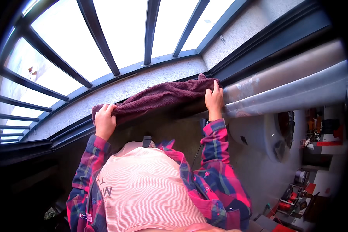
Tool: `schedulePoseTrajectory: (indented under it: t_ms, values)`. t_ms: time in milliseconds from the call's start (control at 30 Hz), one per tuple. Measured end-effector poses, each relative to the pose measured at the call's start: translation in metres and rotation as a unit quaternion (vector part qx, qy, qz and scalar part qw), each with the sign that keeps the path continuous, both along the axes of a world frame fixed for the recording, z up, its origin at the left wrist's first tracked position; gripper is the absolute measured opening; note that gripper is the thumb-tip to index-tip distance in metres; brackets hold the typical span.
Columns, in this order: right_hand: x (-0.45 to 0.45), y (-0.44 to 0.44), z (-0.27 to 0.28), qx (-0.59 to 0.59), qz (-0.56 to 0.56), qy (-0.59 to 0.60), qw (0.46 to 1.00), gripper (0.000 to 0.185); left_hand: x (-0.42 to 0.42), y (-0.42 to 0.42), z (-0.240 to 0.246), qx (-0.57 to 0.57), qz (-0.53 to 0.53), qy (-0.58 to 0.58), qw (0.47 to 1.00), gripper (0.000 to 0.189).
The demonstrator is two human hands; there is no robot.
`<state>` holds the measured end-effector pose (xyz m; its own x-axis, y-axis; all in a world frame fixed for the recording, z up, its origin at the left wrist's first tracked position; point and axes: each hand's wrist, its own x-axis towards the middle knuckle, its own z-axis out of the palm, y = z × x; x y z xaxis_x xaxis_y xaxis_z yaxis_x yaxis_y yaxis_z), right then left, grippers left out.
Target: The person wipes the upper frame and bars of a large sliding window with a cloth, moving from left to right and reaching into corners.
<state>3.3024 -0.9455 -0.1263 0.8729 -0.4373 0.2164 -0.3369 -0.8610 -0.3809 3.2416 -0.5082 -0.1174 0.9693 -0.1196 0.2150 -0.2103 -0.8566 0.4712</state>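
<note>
A dark maroon terry towel (165, 95) is stretched between my two hands along the inner edge of a window sill. My left hand (105, 120) grips its left end, thumb and fingers pinching the upper edge. At the other end, my right hand (215, 100) holds the towel close to the window corner, with the index finger extended along it. The cloth sags in loose folds and covers part of the dark window track (72, 130). Whether its underside touches the track is hidden.
Dark metal security bars (148, 34) stand beyond the speckled sill (119, 87). A grey patterned curtain (278, 87) hangs right of my right hand. Behind it are a white rounded appliance or piece of furniture (255, 136) and cluttered shelves (298, 191).
</note>
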Motion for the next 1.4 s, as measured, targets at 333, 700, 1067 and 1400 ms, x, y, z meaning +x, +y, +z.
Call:
schedulePoseTrajectory:
  t_ms: [333, 700, 1067, 1400]
  values:
    - [0.000, 0.009, 0.003, -0.002, 0.041, -0.109, 0.993, 0.028, 0.003, 0.005, -0.001, -0.029, -0.011, 0.024, 0.999, 0.028]
    - [-0.078, 0.015, -0.049, 0.394, 0.031, -0.073, 0.916, 0.016, 0.007, 0.071, 0.002, -0.446, 0.108, 0.055, 0.887, 0.020]
    - [-0.027, 0.058, -0.116, 0.788, -0.072, -0.001, 0.611, 0.022, -0.009, 0.077, 0.009, -0.410, 0.120, 0.060, 0.902, 0.017]
    - [-0.074, 0.041, -0.084, 0.691, 0.037, 0.259, 0.674, 0.018, -0.022, 0.092, 0.016, -0.423, 0.150, 0.051, 0.892, 0.020]
